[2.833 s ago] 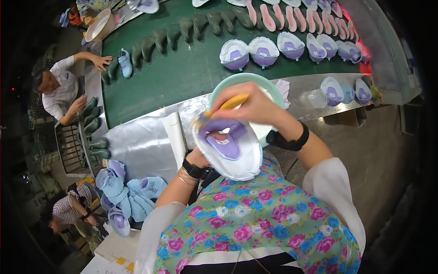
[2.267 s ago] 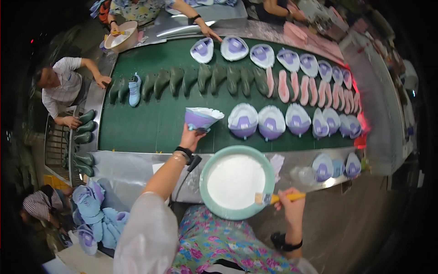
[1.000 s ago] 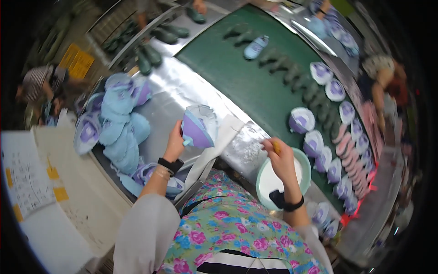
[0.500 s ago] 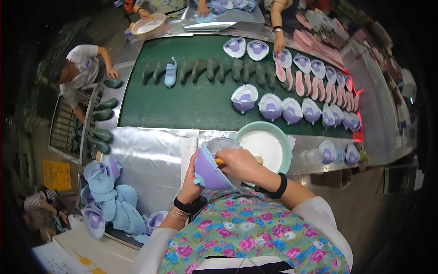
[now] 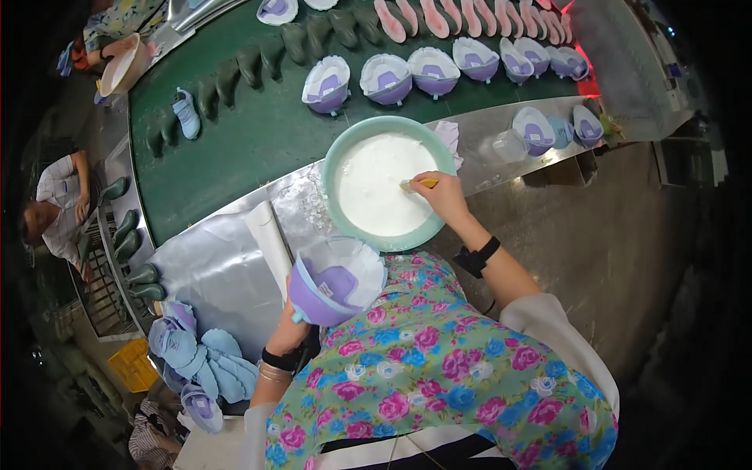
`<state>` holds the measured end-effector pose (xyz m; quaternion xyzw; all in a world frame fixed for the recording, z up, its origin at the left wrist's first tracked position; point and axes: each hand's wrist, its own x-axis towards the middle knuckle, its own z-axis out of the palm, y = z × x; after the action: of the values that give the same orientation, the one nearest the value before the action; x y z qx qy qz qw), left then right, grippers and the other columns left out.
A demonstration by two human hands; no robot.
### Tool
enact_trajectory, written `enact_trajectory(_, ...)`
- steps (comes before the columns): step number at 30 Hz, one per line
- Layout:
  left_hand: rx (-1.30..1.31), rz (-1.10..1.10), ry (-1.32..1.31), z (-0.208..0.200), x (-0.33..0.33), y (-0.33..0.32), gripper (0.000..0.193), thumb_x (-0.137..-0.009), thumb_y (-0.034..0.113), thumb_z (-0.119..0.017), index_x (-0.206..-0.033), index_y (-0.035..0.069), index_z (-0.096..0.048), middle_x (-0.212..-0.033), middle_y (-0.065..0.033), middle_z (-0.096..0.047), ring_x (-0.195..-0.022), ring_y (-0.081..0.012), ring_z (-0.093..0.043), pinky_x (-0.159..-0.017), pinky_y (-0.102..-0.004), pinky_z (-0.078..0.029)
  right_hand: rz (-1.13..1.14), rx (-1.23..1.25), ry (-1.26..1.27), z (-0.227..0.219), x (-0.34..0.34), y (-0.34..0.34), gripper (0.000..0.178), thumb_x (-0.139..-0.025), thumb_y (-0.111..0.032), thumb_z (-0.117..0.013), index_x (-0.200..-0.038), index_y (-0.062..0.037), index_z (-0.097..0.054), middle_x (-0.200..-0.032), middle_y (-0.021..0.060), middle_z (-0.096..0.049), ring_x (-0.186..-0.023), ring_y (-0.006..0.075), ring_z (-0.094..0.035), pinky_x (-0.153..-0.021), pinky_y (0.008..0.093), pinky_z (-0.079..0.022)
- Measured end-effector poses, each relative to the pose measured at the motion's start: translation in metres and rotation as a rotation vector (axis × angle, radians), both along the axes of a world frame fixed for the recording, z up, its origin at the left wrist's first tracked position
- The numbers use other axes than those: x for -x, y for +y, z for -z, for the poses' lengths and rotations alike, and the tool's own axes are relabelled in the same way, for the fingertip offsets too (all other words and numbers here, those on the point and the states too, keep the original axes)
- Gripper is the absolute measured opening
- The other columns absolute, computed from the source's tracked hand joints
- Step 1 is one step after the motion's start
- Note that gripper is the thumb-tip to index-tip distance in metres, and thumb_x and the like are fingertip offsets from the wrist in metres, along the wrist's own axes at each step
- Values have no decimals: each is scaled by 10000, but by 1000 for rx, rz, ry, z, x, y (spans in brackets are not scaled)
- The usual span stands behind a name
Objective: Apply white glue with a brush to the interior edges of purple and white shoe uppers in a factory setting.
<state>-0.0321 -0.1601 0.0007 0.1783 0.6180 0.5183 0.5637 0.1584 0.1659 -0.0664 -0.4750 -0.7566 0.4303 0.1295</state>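
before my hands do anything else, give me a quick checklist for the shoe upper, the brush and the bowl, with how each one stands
1. Shoe upper gripped: ok, the left hand holds it with its open side up.
2. Brush gripped: ok, the right hand has it by the yellow handle.
3. White liquid in the bowl: ok, it covers the bottom.
4. Bristles wet enough: cannot tell, they are too small and pale against the liquid.
5. Shoe upper clear of the bowl: cannot tell, they overlap in this view.
6. Bowl base fully supported: cannot tell, its rim hides it.
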Motion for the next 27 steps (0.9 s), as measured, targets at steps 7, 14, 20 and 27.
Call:
enact_trajectory(7, -4, -402, -435, 25, -11, 68, 447, -945, 112, -466, -1370, 79, -332, -1257, -58, -484, -1158, -196, -479, -992, -348, -396, -5, -95, 41, 43, -13, 1, 162, -726, -110, -721, -862, -25, -699, -835, 157, -672, -745, 273, -657, -700, 320, -515)
enact_trajectory(14, -90, -316, -511, 32, -18, 105, 412, -944, 135, -472, -1340, 68, -378, -1261, -57, -506, -1139, -190, -502, -982, -346, -405, -145, 366, 530, -98, 16, 0, 187, -762, -38, -703, -948, -23, -693, -899, 61, -686, -826, 105, -623, -749, 223, -480)
enact_trajectory(20, -176, -248, -478, 19, -25, 119, 523, -925, 113, -497, -1405, 73, -294, -1320, -57, -459, -1178, -189, -480, -1001, -343, -396, -102, 236, 463, -90, 11, 13, 174, -771, -39, -692, -941, -4, -686, -860, 55, -681, -781, 90, -616, -710, 216, -484)
enact_trajectory(27, -316, -353, -257, 11, -14, 127, 584, -887, 64, -544, -1411, 80, -286, -1336, -52, -440, -1185, -203, -479, -1002, -341, -402, 105, 351, 353, -91, 0, -15, 169, -785, -135, -707, -743, 1, -617, -640, 58, -631, -520, 78, -580, -469, 209, -466)
